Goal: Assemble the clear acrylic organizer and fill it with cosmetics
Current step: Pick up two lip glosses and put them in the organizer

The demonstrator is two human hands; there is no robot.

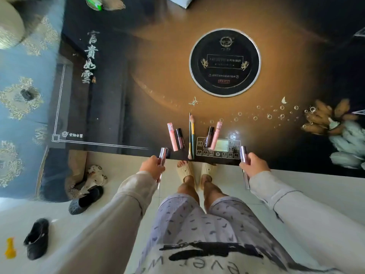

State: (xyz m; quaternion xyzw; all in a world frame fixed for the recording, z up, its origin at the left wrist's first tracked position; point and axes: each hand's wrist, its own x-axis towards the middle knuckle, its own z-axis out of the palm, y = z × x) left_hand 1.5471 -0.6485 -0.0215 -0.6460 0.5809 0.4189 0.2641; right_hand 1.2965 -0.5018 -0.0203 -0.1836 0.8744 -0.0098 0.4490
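Observation:
My left hand [153, 165] grips a silvery cosmetic tube [162, 155] at the table's near edge. My right hand [254, 165] grips a second silvery tube [243, 154], which runs down past my wrist. On the dark table between them lie a pink lip gloss [172, 136], a dark lip tube [180, 138], two makeup brushes [191, 135], another dark tube [209, 136] and another pink gloss [216, 136]. No acrylic organizer is in view.
A round black cooktop [225, 62] is set into the table, with a touch control panel [223, 149] at the near edge. Below are my feet in beige slippers [186, 171], dark shoes [85, 200] and a blue patterned seat [21, 95] at left.

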